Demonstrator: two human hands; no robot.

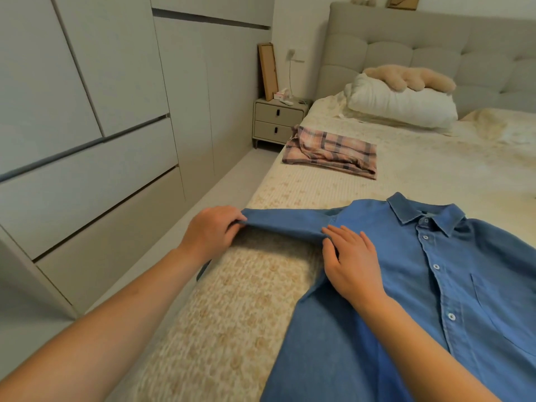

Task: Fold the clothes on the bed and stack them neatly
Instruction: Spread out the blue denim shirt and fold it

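A blue denim shirt lies front up and buttoned on the bed, collar pointing away from me. Its left sleeve stretches out toward the bed's left edge, lifted a little off the cover. My left hand pinches the sleeve's end between thumb and fingers. My right hand rests on the shirt by the armpit, fingers on top and thumb tucked under the sleeve's lower edge. Farther up the bed lies a folded pink plaid garment.
A white pillow with a beige plush toy sits by the grey padded headboard. A two-drawer nightstand stands left of the bed. White wardrobe doors line the left wall across a narrow floor strip.
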